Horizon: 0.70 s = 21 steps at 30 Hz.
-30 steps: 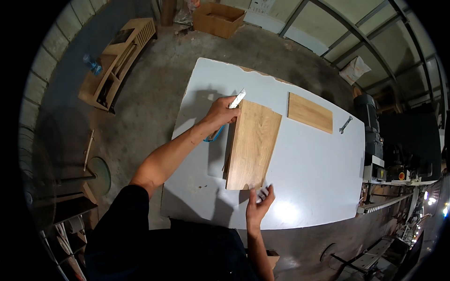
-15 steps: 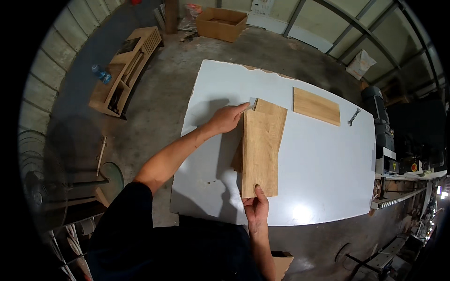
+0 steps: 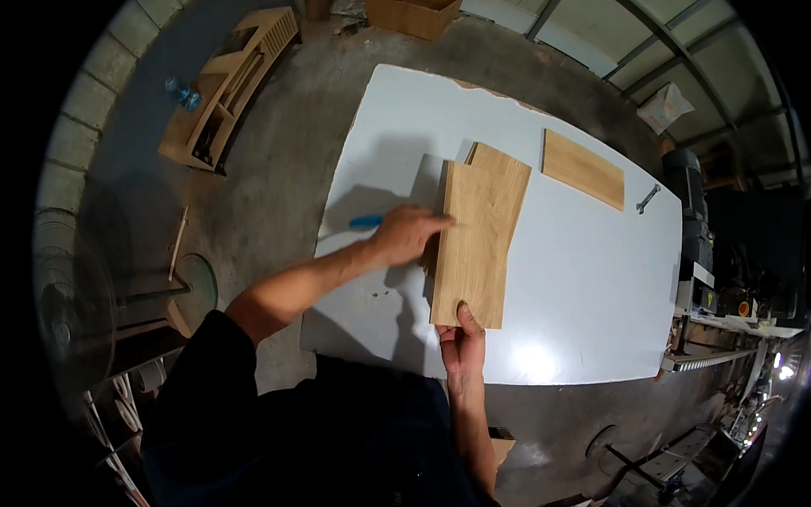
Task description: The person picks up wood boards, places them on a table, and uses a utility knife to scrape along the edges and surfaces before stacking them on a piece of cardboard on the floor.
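Observation:
My right hand (image 3: 463, 345) grips the near end of a light wood-grain board (image 3: 473, 262), thumb on top and fingers underneath. A second wood-grain board (image 3: 503, 165) shows beneath it, turned at an angle and sticking out at the far right. My left hand (image 3: 407, 234) is closed at the top board's left edge, its fingertips over that edge. From the back of this fist juts the blue handle (image 3: 366, 221) of a slim tool. The tool's front end is blurred and mostly hidden, so its kind is unclear. A separate wood-grain board (image 3: 583, 169) lies farther right, with an open-ended wrench (image 3: 649, 198) beside it.
All of this is on a white tabletop (image 3: 583, 287) with a ragged far edge. A low wooden cabinet (image 3: 228, 93) bearing a blue bottle (image 3: 182, 95) stands at the far left. A standing fan (image 3: 76, 296) is at left, machinery (image 3: 688, 203) at right, and a cardboard box (image 3: 414, 17) beyond.
My left hand has come from the board's far left corner nearer along its left edge, and the blue handle now shows. My right hand keeps its grip. The whole view has shifted slightly.

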### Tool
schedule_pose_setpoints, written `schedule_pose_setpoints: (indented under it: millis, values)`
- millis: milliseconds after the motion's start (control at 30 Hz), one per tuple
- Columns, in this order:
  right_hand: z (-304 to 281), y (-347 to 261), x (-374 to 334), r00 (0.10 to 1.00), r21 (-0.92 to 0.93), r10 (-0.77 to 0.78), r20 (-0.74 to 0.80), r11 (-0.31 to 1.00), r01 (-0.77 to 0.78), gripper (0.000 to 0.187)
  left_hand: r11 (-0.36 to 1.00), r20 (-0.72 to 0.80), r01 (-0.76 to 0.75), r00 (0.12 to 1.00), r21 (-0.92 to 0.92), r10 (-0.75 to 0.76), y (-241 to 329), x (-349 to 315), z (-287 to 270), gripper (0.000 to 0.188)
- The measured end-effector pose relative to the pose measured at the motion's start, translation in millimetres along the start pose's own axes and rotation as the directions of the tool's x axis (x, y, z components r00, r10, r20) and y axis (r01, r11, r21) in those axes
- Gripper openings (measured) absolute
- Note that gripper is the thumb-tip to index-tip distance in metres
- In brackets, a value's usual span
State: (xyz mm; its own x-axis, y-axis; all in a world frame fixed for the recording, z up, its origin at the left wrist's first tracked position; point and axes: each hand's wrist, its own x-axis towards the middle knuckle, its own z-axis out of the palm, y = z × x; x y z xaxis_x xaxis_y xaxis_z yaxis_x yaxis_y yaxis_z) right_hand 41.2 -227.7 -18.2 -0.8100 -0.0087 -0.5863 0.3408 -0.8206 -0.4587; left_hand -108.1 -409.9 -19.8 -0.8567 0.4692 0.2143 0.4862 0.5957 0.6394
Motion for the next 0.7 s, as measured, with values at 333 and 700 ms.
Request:
schedule_pose_setpoints:
  millis: [333, 700]
  values:
    - [-8, -13, 3, 1.0, 0.018, 0.008, -0.003, 1.0, -0.008, 0.044, 0.957, 0.211, 0.0, 0.975, -0.29, 0.064, 105, -106, -10, 0.052]
    - [11, -16, -45, 0.976, -0.08, -0.193, 0.097, 0.976, 0.201, 0.063, 0.959, 0.207, 0.098, 0.977, -0.265, -0.043, 78, -36, -35, 0.036]
